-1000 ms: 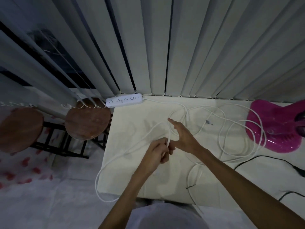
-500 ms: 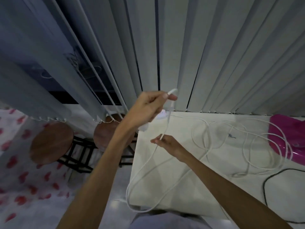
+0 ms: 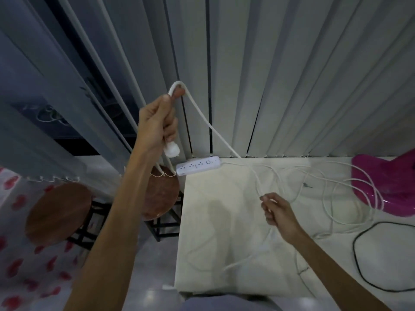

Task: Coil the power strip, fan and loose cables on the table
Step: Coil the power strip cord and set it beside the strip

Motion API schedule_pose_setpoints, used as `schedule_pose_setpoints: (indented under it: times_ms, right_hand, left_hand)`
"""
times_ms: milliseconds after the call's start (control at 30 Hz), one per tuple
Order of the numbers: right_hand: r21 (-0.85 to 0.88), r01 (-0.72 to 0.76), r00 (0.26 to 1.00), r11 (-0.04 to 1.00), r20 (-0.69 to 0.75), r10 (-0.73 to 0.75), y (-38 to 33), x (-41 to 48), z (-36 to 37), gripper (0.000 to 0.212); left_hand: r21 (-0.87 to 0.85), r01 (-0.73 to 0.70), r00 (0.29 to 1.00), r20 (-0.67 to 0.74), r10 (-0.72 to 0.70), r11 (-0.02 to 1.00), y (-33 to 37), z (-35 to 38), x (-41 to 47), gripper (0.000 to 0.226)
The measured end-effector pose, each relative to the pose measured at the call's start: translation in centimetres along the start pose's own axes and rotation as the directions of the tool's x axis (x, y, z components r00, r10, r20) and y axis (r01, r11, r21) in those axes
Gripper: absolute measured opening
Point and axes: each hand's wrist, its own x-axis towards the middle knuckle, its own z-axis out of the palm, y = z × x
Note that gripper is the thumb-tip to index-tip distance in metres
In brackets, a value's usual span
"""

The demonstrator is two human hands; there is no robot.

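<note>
Cable handling governs this step. Left hand (image 3: 157, 122) is raised at 11 o'clock above the worktop (image 3: 215, 243), closed around the plug end of the white power-strip cord (image 3: 211, 129); the cord bends over the index finger and the white plug (image 3: 171, 151) hangs below the fist. Right hand (image 3: 277, 209) sits low over the worktop centre, fingers pinched narrow on a lower run of what appears to be the same cord.

The power strip (image 3: 198, 165) lies at the 12 o'clock edge of the worktop, against the vertical blinds (image 3: 292, 75). Its cord lies in loose loops toward 2 o'clock, partly over the pink fan base (image 3: 381, 187). A black cable (image 3: 357, 261) lies at 4 o'clock.

Handling estimate: the cord looks light, flexible and fairly smooth, with enough stiffness to hold a loop. Take hold near the plug and feed even loops with the other hand. The strip body is rigid and may be dragged off the edge if the cord is pulled taut.

Limits of view: the fan is cut off at the right edge; overlapping white loops cannot be separated reliably in the dim light.
</note>
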Motion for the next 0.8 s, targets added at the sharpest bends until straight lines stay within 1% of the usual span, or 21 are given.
schedule_pose_setpoints:
  times_ms: [33, 67, 100, 133, 167, 200, 233, 267, 333, 400, 433, 467, 500, 533, 567, 633, 667, 700, 733, 767, 800]
  right_hand:
    - [-0.179, 0.104, 0.994, 0.978, -0.024, -0.109, -1.4, 0.1, -1.5, 0.020]
    - [-0.395, 0.214, 0.973, 0.893, 0.003, -0.232, -2.9, 0.2, -2.7, 0.021]
    - [-0.593, 0.308, 0.943, 0.744, 0.086, -0.322, -4.4, 0.1, -3.5, 0.021]
    - [-0.737, 0.372, 0.917, 0.564, 0.195, -0.349, -5.7, -0.1, -3.8, 0.020]
    - [-0.815, 0.414, 0.897, 0.406, 0.287, -0.337, -7.0, -0.5, -3.6, 0.018]
    - [-0.844, 0.452, 0.873, 0.290, 0.350, -0.340, -8.2, -1.2, -3.1, 0.017]
    - [-0.844, 0.494, 0.837, 0.210, 0.395, -0.380, -9.5, -1.9, -2.5, 0.018]
    - [-0.833, 0.532, 0.789, 0.153, 0.422, -0.447, -10.7, -2.7, -1.8, 0.020]
    - [-0.817, 0.569, 0.696, 0.088, 0.422, -0.581, -13.0, -3.6, -1.1, 0.029]
    - [-0.829, 0.556, 0.630, 0.064, 0.370, -0.683, -14.9, -3.7, -1.0, 0.037]
    - [-0.835, 0.545, 0.610, 0.079, 0.331, -0.720, -15.5, -3.5, -1.0, 0.039]
    - [-0.831, 0.545, 0.594, 0.108, 0.292, -0.749, -15.9, -3.2, -1.1, 0.040]
    - [-0.814, 0.560, 0.582, 0.153, 0.255, -0.772, -16.1, -2.9, -1.1, 0.039]
    - [-0.784, 0.582, 0.582, 0.215, 0.218, -0.783, -16.1, -2.5, -1.1, 0.037]
    - [-0.745, 0.599, 0.606, 0.293, 0.182, -0.775, -16.1, -2.1, -1.1, 0.036]
    - [-0.620, 0.605, 0.718, 0.500, 0.154, -0.678, -16.3, -1.4, -1.1, 0.045]
    - [-0.504, 0.588, 0.789, 0.633, 0.183, -0.587, -16.4, -1.0, -1.2, 0.047]
    - [-0.347, 0.544, 0.839, 0.764, 0.253, -0.482, -16.4, -0.8, -1.4, 0.043]
    - [-0.195, 0.469, 0.857, 0.862, 0.336, -0.390, -16.4, -0.6, -1.6, 0.038]
    - [-0.094, 0.404, 0.857, 0.910, 0.385, -0.341, -16.3, -0.4, -1.6, 0.032]
    - [-0.021, 0.362, 0.867, 0.932, 0.376, -0.328, -16.0, -0.2, -1.7, 0.026]
  left_hand:
    - [0.058, 0.016, 1.000, 0.020, -0.017, 0.998, -0.8, 0.5, -0.1, 0.037]
    - [0.123, 0.028, 0.998, 0.047, -0.034, 0.992, -1.5, 1.2, -0.1, 0.036]
    - [0.187, 0.037, 0.995, 0.083, -0.054, 0.982, -2.3, 1.9, -0.2, 0.034]
    - [0.248, 0.047, 0.989, 0.123, -0.079, 0.968, -3.1, 2.9, -0.2, 0.032]
    - [0.310, 0.058, 0.980, 0.166, -0.114, 0.949, -3.9, 4.1, -0.3, 0.031]
    - [0.377, 0.071, 0.964, 0.212, -0.161, 0.924, -4.8, 5.5, -0.5, 0.029]
    - [0.443, 0.081, 0.943, 0.255, -0.213, 0.893, -5.7, 6.8, -0.7, 0.028]
    - [0.496, 0.092, 0.918, 0.293, -0.266, 0.864, -6.6, 8.0, -1.1, 0.029]
    - [0.505, 0.132, 0.866, 0.359, -0.347, 0.853, -8.0, 9.9, -2.1, 0.030]
    - [0.449, 0.172, 0.827, 0.418, -0.376, 0.877, -8.8, 10.8, -2.9, 0.029]
    - [0.399, 0.210, 0.806, 0.446, -0.389, 0.892, -9.1, 11.1, -3.2, 0.030]
    - [0.313, 0.295, 0.779, 0.468, -0.417, 0.903, -9.4, 11.3, -3.5, 0.034]
    - [0.180, 0.425, 0.744, 0.489, -0.455, 0.887, -9.6, 11.6, -3.6, 0.037]
    - [0.042, 0.548, 0.702, 0.520, -0.486, 0.836, -9.6, 11.7, -3.6, 0.037]
    - [-0.082, 0.637, 0.666, 0.558, -0.494, 0.766, -9.6, 11.8, -3.5, 0.035]
    - [-0.244, 0.731, 0.618, 0.631, -0.468, 0.637, -9.6, 11.8, -3.2, 0.029]
    - [-0.297, 0.760, 0.601, 0.660, -0.450, 0.578, -9.7, 11.7, -3.1, 0.027]
    - [-0.346, 0.783, 0.589, 0.679, -0.437, 0.518, -9.8, 11.6, -3.1, 0.026]
    - [-0.393, 0.796, 0.587, 0.688, -0.427, 0.461, -10.0, 11.5, -3.0, 0.025]
    - [-0.434, 0.798, 0.593, 0.688, -0.419, 0.417, -10.3, 11.3, -2.9, 0.025]
    - [-0.453, 0.789, 0.608, 0.672, -0.423, 0.415, -10.6, 11.1, -2.8, 0.028]
